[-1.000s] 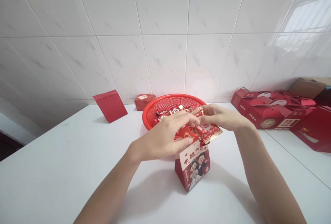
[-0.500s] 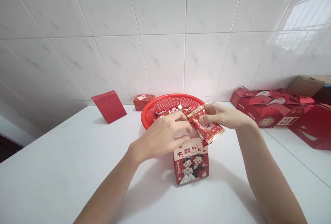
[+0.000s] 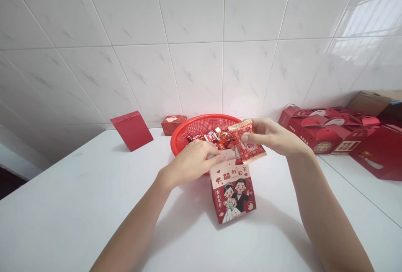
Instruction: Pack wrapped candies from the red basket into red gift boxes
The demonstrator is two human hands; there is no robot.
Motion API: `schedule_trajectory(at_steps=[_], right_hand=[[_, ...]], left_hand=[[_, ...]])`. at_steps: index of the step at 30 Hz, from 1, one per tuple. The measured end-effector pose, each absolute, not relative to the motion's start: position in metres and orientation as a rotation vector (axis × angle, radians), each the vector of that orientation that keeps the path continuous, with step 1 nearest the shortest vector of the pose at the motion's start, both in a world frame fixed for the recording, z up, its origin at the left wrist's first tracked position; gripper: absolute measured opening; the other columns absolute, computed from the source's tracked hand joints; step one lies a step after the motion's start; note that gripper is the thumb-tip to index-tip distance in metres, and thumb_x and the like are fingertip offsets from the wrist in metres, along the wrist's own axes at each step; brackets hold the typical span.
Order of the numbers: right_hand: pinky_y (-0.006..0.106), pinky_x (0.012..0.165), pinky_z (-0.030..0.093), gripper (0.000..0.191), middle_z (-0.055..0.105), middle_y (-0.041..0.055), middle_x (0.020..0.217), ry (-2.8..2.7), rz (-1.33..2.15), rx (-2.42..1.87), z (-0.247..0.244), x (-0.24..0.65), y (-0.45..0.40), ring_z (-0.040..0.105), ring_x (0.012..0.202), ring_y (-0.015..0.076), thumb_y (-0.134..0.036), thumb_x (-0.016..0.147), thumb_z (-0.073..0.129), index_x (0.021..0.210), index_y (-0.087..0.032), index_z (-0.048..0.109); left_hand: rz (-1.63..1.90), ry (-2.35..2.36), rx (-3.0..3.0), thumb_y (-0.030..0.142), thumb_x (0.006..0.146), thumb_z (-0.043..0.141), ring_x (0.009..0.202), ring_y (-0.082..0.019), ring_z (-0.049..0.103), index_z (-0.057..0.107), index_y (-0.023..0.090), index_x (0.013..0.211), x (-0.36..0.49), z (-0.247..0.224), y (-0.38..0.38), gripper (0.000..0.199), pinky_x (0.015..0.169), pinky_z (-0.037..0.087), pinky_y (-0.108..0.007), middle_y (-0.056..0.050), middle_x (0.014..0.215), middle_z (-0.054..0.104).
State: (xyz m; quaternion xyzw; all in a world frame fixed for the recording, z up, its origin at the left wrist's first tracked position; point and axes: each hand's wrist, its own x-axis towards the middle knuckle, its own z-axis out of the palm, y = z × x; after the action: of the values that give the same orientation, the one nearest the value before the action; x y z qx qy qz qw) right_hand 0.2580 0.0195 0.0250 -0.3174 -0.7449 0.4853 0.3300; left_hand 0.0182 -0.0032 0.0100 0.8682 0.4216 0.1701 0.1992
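A small red and cream candy box (image 3: 234, 198) with a cartoon bride and groom on its front stands on the white table, its top flap up. My left hand (image 3: 193, 161) pinches the left side of that box's top between thumb and fingers. Over the right of the opening, my right hand (image 3: 274, 138) grips a red packet with gold crimped ends (image 3: 249, 148). The box's inside is hidden from me. Right behind it sits a red plastic basket (image 3: 182, 131) with several wrapped candies (image 3: 216, 136) in it.
A red card-like piece (image 3: 133, 129) leans upright at the back left. Near the tiled wall lies a small red patterned box (image 3: 172, 125). Several red handled boxes (image 3: 323, 133) crowd the back right, with a larger red box (image 3: 380, 152) beside them.
My left hand has gone from near the packet to the box's top edge. The packet has moved slightly up and left in my right hand. The box has tilted a little.
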Motion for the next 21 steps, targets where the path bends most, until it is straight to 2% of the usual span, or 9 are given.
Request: schedule_trajectory(at_steps=[2, 5, 9, 13, 17, 21], right_hand=[[0.03, 0.072, 0.052, 0.029, 0.071, 0.0052, 0.091, -1.88, 1.233, -0.778, 0.026, 0.255, 0.017, 0.065, 0.085, 0.0193, -0.04, 0.084, 0.072, 0.101, -0.017, 0.07], [0.027, 0.067, 0.052, 0.025, 0.069, 0.0043, 0.089, -1.859, 1.15, -0.74, 0.026, 0.251, 0.014, 0.064, 0.08, 0.0168, -0.038, 0.083, 0.074, 0.096, -0.017, 0.069], [0.024, 0.061, 0.048, 0.018, 0.064, 0.0015, 0.083, -1.863, 1.122, -0.686, 0.024, 0.249, 0.015, 0.06, 0.072, 0.0132, -0.033, 0.085, 0.073, 0.092, -0.017, 0.068], [0.023, 0.06, 0.046, 0.013, 0.063, 0.0002, 0.081, -1.874, 1.119, -0.647, 0.023, 0.25, 0.017, 0.058, 0.07, 0.0116, -0.029, 0.086, 0.072, 0.087, -0.017, 0.067], [0.023, 0.061, 0.046, 0.011, 0.064, 0.0003, 0.08, -1.933, 1.122, -0.607, 0.023, 0.25, 0.017, 0.059, 0.072, 0.0121, -0.028, 0.088, 0.07, 0.091, -0.018, 0.068], [0.025, 0.067, 0.051, 0.015, 0.069, 0.0043, 0.09, -2.014, 1.124, -0.598, 0.023, 0.252, 0.016, 0.064, 0.08, 0.0156, -0.029, 0.088, 0.07, 0.097, -0.017, 0.07]], left_hand=[[0.479, 1.189, 2.388, 0.042, 0.095, 0.053, 0.064, -0.015, 0.054, 0.073, 0.021, 0.069, 0.018, 0.009, 0.001, 0.04, 0.064, 0.038, -0.029, 0.0, 0.069, 0.064], [0.491, 1.154, 2.362, 0.038, 0.092, 0.058, 0.073, -0.017, 0.06, 0.077, 0.022, 0.077, 0.017, 0.008, 0.004, 0.028, 0.071, 0.042, -0.03, 0.0, 0.079, 0.071], [0.491, 1.106, 2.364, 0.04, 0.092, 0.056, 0.073, -0.018, 0.062, 0.078, 0.022, 0.079, 0.016, 0.007, 0.005, 0.031, 0.07, 0.044, -0.03, -0.002, 0.08, 0.073], [0.532, 1.103, 2.316, 0.034, 0.087, 0.062, 0.078, -0.018, 0.064, 0.08, 0.024, 0.088, 0.017, 0.007, 0.005, 0.02, 0.07, 0.045, -0.029, -0.001, 0.087, 0.075], [0.531, 1.108, 2.278, 0.032, 0.079, 0.072, 0.08, -0.018, 0.065, 0.08, 0.025, 0.087, 0.018, 0.011, -0.001, 0.014, 0.071, 0.046, -0.029, 0.0, 0.087, 0.075], [0.507, 1.061, 2.358, 0.035, 0.078, 0.072, 0.077, -0.019, 0.064, 0.081, 0.026, 0.087, 0.019, 0.014, -0.009, 0.016, 0.07, 0.047, -0.031, -0.001, 0.086, 0.074]])
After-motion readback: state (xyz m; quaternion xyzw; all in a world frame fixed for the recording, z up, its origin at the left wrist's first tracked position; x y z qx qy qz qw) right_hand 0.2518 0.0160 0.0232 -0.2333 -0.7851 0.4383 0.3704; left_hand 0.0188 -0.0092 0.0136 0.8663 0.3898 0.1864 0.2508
